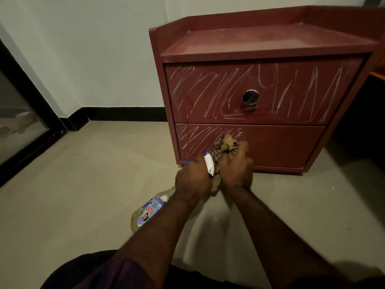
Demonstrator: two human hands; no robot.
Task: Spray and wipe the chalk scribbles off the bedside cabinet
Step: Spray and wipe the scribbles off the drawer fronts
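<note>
pale tiled floor [83, 184], white wall [93, 59] w/ black skirting [125, 113], glass door [16, 122] far left. maroon bedside cabinet [270, 44] sits on the floor vs the wall, two drawers. top drawer [291, 80] covered in chalk scribbles [198, 90] round the chrome knob [250, 97]; lower drawer [281, 144] scribbled on its left part only, right part plain. left hand [192, 178] curled tight round the neck of the spray bottle [150, 211], white-and-blue head poking up, body angled down twd the floor. right hand [236, 170] just beside it, fingers clenched on a bunched patterned cloth [226, 143], held up in front of the lower drawer's mid section. cloth-to-drawer contact: can't tell. cloth & hands hide part of that drawer front.
</note>
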